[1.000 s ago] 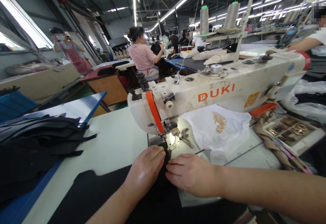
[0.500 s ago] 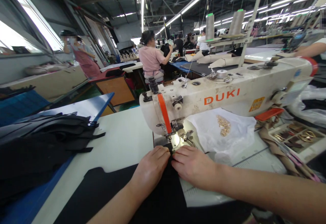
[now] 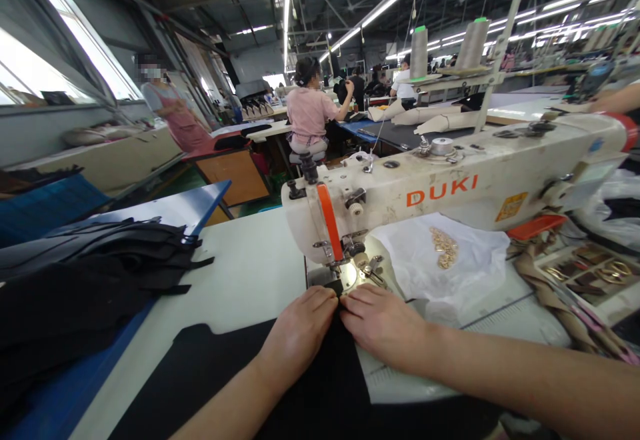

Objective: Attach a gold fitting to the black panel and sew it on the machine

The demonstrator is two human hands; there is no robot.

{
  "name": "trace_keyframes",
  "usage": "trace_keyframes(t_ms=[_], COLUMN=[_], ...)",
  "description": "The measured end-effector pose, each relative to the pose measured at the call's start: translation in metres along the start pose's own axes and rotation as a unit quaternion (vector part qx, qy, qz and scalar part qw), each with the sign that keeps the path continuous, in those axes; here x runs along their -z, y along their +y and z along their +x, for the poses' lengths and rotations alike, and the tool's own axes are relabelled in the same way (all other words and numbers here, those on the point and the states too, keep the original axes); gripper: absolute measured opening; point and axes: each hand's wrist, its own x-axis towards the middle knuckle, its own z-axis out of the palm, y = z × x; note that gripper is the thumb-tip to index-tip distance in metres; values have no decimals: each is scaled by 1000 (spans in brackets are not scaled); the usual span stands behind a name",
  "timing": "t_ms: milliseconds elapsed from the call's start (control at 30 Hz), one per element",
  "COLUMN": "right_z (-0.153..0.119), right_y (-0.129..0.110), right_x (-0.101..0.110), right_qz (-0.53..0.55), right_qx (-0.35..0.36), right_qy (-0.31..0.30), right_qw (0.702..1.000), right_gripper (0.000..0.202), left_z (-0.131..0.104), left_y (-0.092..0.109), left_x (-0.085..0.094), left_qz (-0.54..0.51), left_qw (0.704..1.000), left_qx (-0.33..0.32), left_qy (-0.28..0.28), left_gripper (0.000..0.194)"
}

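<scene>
Left hand [image 3: 300, 333] and right hand [image 3: 383, 323] flat, fingers pressing black fabric [image 3: 320, 393], just before sewing machine [image 3: 450, 187] needle, gripping nothing.

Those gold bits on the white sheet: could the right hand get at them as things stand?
Probably yes. The right hand lies on the black cloth just below the gold bits, with only open sheet between.

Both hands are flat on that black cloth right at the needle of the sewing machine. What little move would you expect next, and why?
Probably a gentle push of the black cloth forward under the needle foot. The left hand and right hand lie flat on it side by side, fingertips almost at the foot, and the cloth's front edge sits just at the lit plate there.
</scene>
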Motion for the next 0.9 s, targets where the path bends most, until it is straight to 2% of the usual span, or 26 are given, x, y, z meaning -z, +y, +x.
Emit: trace_keyframes(t_ms=[433,900], right_z=[2,2], right_y=[-1,-1], right_x=[0,1], right_qz=[3,0], right_qx=[3,0], right_qy=[-11,-6], right_qw=[1000,1000], right_gripper=[9,9], left_z=[-11,-10], left_y=[3,5], left_x=[2,3], left_qz=[-20,-24], left_qw=[999,998], left_qx=[29,38], left_qy=[35,34], left_gripper=[25,25])
